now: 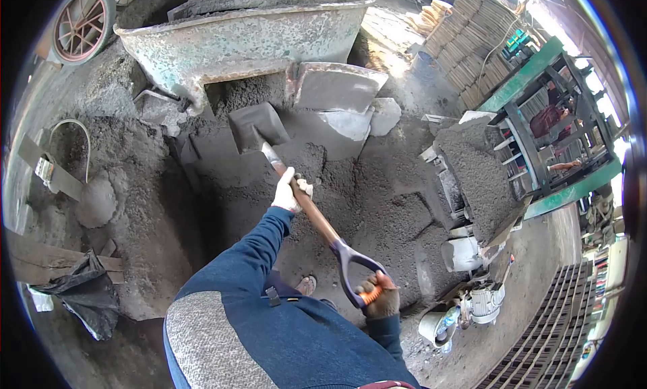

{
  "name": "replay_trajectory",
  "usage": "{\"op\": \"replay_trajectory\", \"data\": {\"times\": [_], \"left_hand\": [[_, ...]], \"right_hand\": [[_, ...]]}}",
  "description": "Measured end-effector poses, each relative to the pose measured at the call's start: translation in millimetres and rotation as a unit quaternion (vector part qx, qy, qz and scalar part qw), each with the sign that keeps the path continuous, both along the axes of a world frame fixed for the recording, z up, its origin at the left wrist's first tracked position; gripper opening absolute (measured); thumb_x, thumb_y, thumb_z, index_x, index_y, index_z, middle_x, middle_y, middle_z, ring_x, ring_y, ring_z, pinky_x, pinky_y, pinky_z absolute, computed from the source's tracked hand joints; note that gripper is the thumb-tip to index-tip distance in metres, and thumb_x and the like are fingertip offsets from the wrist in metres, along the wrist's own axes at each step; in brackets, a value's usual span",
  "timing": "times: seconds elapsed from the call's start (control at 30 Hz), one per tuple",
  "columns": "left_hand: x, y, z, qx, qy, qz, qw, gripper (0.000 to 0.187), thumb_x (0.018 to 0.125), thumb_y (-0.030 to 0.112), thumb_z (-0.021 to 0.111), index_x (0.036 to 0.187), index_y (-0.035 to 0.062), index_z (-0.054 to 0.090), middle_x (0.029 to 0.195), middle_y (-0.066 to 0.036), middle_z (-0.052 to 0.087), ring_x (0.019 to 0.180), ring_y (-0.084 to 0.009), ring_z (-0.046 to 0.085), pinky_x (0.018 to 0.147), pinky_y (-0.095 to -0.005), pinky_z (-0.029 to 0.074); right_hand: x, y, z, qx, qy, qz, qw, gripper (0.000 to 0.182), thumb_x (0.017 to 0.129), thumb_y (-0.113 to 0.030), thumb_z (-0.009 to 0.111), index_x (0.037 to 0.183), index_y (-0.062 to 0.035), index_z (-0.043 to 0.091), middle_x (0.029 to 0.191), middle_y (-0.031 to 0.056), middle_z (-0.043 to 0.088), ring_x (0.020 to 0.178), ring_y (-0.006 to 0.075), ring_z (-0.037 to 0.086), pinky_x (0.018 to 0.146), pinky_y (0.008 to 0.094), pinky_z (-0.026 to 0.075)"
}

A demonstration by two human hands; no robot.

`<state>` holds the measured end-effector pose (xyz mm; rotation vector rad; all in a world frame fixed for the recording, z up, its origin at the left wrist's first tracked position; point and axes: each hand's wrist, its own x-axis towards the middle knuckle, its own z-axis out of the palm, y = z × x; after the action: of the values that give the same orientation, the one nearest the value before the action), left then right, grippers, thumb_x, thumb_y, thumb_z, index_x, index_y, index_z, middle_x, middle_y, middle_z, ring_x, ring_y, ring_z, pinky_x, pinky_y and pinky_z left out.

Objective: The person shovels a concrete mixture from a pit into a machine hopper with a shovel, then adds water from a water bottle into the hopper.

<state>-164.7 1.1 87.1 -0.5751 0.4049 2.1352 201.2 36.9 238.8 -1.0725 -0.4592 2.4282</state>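
A shovel (pixel 318 218) with a wooden shaft slants across the middle of the view. My left hand (pixel 288 192), in a whitish glove, is wrapped round the shaft below the metal socket. My right hand (pixel 381 296), in a dark glove with bare fingertips showing, grips the orange-wrapped crossbar of the dark D-shaped handle. The shovel blade (pixel 257 127) lies at the far end, by the opening under a large worn metal trough (pixel 249 45). Little or no material shows on the blade. Damp grey mix (pixel 357 193) covers the floor around the shaft.
A hopper heaped with grey mix (pixel 475 167) stands at the right, beside a green-framed machine (pixel 539 133) with a person partly visible behind it. Near my right hand are a motor (pixel 485 303) and a bucket (pixel 435 327). A wheel (pixel 82 26) stands upper left; black plastic (pixel 87 295) hangs lower left.
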Motion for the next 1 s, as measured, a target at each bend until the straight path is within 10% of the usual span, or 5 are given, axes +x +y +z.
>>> {"op": "replay_trajectory", "data": {"times": [0.5,0.7,0.77,0.87,1.0], "left_hand": [[-189.3,19.5,54.3,-0.023,0.008,-0.086,0.996,0.014,0.089,0.008,0.056,0.077,0.0088,0.05,0.056,-0.003,0.048,0.047,-0.0187,0.046,0.056,-0.0369,0.049],[-305.8,39.0,19.0,-0.008,0.048,-0.113,0.992,0.022,0.087,0.009,0.059,0.068,0.0107,0.047,0.055,-0.003,0.047,0.048,-0.0197,0.047,0.057,-0.0355,0.049],[-299.6,36.0,12.2,-0.047,0.064,-0.117,0.99,0.026,0.086,0.011,0.061,0.064,0.0116,0.046,0.055,-0.003,0.047,0.049,-0.02,0.048,0.057,-0.0351,0.049],[-266.9,6.4,-5.5,-0.137,0.229,-0.107,0.958,0.014,0.088,0.016,0.064,0.084,0.0103,0.052,0.063,-0.004,0.052,0.054,-0.0206,0.052,0.056,-0.0345,0.05],[-247.9,-17.8,29.0,-0.153,0.102,-0.189,0.965,0.007,0.088,0.006,0.059,0.089,0.0076,0.053,0.066,-0.005,0.05,0.052,-0.0199,0.051,0.056,-0.0392,0.05]], "right_hand": [[-214.0,-2.9,88.6,-0.01,0.123,-0.05,0.991,0.042,0.094,-0.012,0.056,0.136,-0.0132,0.052,0.07,-0.0004,0.046,0.057,0.0144,0.047,0.054,0.0338,0.042],[-314.3,10.4,28.2,0.036,0.202,-0.077,0.976,0.045,0.094,-0.005,0.053,0.138,-0.0117,0.051,0.071,0.0047,0.047,0.059,0.0181,0.051,0.054,0.0403,0.048],[-303.8,1.4,13.5,0.035,0.16,-0.083,0.983,0.039,0.093,-0.006,0.055,0.132,-0.0108,0.054,0.073,0.0054,0.05,0.059,0.0186,0.05,0.055,0.0415,0.047],[-278.5,-34.1,-8.9,-0.009,0.097,0.019,0.995,0.024,0.091,-0.026,0.06,0.081,-0.0055,0.055,0.067,0.009,0.056,0.064,0.0284,0.057,0.063,0.0411,0.05],[-287.3,-52.8,-18.3,-0.086,0.117,0.053,0.988,0.02,0.09,-0.023,0.058,0.081,-0.0057,0.055,0.068,0.0084,0.05,0.062,0.0275,0.051,0.064,0.0447,0.047]]}}
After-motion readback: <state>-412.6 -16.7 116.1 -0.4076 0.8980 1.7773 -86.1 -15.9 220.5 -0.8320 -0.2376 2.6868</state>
